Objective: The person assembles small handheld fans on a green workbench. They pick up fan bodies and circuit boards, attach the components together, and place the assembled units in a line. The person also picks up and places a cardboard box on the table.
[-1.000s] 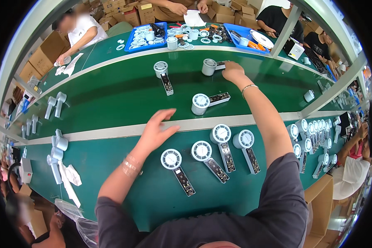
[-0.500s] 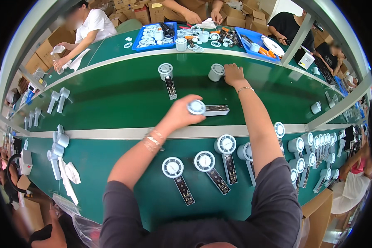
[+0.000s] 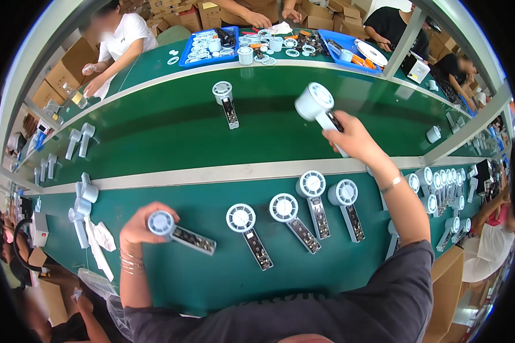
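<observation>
My left hand [image 3: 136, 227] is closed around the round head of a pale blue handheld fan [image 3: 195, 240], low over the near table at the left. Its handle points right, with the circuit board showing. Out over the green belt, my right hand [image 3: 353, 138] grips the handle of another handheld fan [image 3: 315, 102], whose head tilts up to the left. Between my arms, several similar fans [image 3: 284, 208] lie in a row, boards upward. One more fan [image 3: 223, 90] lies on the belt beyond.
A pale metal rail [image 3: 234, 176] divides the near table from the belt. White cloth [image 3: 101, 240] and several fans [image 3: 86, 191] lie at left; many fans crowd the right. Across the belt, co-workers sit by blue trays [image 3: 207, 62] of parts. A metal post [image 3: 406, 43] rises at right.
My left hand has brought its fan from the belt back to the near table, leftward. My right hand has lifted the other fan off the belt and drawn it nearer.
</observation>
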Action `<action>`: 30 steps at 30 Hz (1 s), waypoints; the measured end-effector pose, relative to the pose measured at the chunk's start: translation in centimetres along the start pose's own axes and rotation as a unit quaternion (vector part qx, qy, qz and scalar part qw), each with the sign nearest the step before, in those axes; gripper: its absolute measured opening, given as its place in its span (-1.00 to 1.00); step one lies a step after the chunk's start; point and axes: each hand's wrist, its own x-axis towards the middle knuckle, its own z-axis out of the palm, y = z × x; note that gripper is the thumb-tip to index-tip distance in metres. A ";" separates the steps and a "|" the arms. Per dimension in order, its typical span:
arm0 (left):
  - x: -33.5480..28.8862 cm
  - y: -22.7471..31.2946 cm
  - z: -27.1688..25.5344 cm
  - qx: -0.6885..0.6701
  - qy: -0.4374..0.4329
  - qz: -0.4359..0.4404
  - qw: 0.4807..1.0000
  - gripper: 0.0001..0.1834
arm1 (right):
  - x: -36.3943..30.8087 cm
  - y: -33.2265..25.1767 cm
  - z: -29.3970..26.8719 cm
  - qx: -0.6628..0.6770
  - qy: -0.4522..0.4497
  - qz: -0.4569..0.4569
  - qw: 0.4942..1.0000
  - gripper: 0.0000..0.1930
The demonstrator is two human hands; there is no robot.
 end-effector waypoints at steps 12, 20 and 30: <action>7.9 3.5 -0.6 0.391 0.191 0.057 0.899 -0.47 | -14.8 8.6 1.4 -0.004 0.205 0.115 0.972 -0.75; 25.4 1.6 3.6 0.575 0.264 0.173 0.755 -0.34 | -15.8 6.4 2.2 -0.147 0.247 0.079 0.954 -0.74; 28.5 -0.6 3.8 0.626 0.331 0.149 0.690 -0.32 | -17.2 8.4 4.0 -0.061 0.327 0.094 0.938 -0.69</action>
